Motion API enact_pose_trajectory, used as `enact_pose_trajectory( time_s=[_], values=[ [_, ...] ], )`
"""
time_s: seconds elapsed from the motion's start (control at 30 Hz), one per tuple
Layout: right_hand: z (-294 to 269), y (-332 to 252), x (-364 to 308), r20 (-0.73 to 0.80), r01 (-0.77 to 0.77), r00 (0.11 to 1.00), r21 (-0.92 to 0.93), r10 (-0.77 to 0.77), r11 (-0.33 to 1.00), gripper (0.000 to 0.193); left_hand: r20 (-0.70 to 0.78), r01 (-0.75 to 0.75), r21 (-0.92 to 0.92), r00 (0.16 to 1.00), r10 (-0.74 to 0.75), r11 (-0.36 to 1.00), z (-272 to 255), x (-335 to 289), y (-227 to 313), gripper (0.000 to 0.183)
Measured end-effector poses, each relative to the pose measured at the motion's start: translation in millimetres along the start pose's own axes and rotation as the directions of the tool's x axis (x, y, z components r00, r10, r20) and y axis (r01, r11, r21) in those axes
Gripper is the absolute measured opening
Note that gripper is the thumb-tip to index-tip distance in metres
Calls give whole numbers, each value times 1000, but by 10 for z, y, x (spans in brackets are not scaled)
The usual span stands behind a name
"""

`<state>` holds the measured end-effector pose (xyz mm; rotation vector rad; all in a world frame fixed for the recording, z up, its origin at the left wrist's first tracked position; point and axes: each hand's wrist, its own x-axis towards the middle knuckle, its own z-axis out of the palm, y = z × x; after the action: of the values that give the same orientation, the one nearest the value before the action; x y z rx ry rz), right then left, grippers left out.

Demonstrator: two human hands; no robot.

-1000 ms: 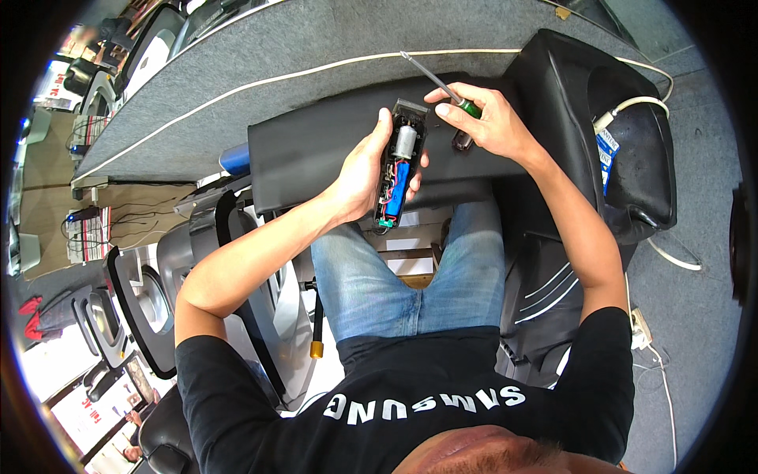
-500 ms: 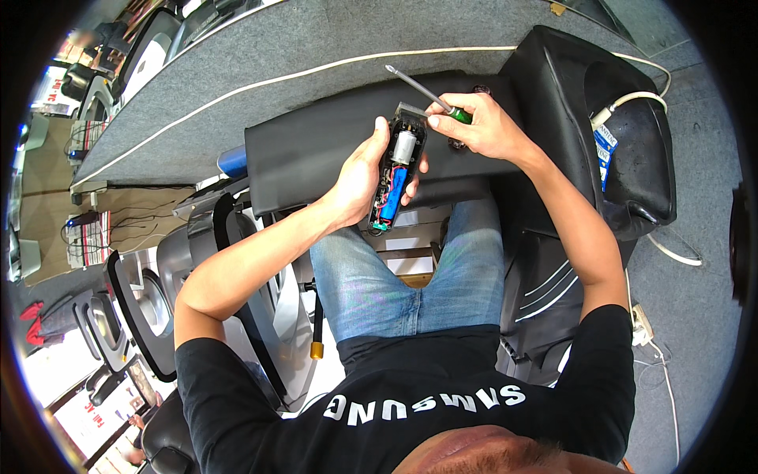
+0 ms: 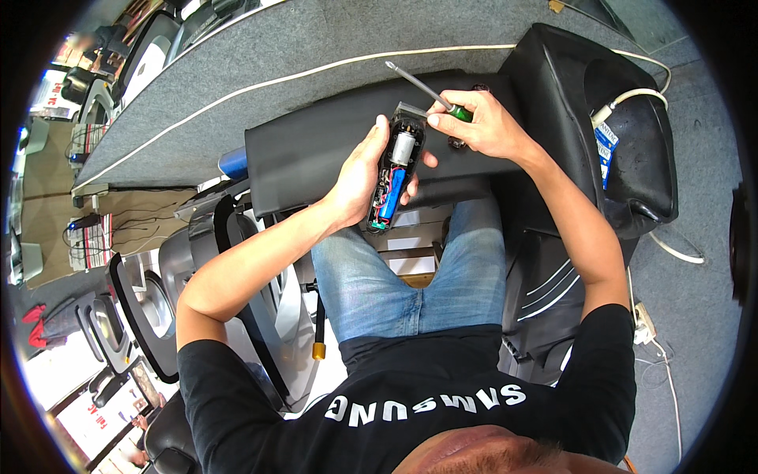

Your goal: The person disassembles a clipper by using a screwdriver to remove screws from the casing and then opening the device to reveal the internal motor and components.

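Observation:
My left hand (image 3: 365, 172) is wrapped round an opened hair clipper (image 3: 392, 178), held with its blade end away from me. Its casing is off on the upper side, so a silver motor (image 3: 403, 148), a blue battery cell (image 3: 392, 195), thin wires and a small green board show. My right hand (image 3: 488, 126) grips a screwdriver (image 3: 418, 84) by its green handle, the metal shaft pointing up and left. The thumb and fingertips of that hand are close to the clipper's blade; whether they touch it I cannot tell. Dark objects beyond my right hand are partly hidden.
A black padded bench (image 3: 308, 150) lies under my hands, with a black armchair-like seat (image 3: 545, 87) at the right holding a blue-white packet (image 3: 606, 150). A white cable (image 3: 300, 73) runs across the grey carpet. Salon chairs (image 3: 150, 308) stand at the left.
Almost nothing differs. The screwdriver's tip and my hands have shifted only very slightly; both hands keep their hold.

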<state>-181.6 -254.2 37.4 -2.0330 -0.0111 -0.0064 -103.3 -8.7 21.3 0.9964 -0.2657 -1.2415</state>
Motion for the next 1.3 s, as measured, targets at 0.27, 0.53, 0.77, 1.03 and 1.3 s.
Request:
enact_pose_trajectory(
  time_s=[0.27, 0.53, 0.77, 1.03, 1.3],
  values=[
    [-3, 8, -8, 7, -28, 1000, 4, 28, 1000, 26, -39, -40, 216, 998, 49, 976, 65, -9, 36, 51],
    [8, 10, -13, -2, 21, 1000, -32, -21, 999, 26, -32, -84, 262, 995, 96, 961, 53, -8, 5, 67],
    [21, 61, 3, -18, 109, 994, -65, -110, 992, 22, -56, -62, 205, 996, 75, 977, 64, -37, -10, 78],
    [21, 70, 4, -17, 66, 998, -101, -68, 993, 23, -8, 83, -79, 996, -84, 993, 15, -5, 7, 71],
    [27, 63, 3, -23, 77, 997, -107, -80, 991, 23, 17, 119, -75, 993, -118, 990, 9, -9, 46, 76]
  ],
)
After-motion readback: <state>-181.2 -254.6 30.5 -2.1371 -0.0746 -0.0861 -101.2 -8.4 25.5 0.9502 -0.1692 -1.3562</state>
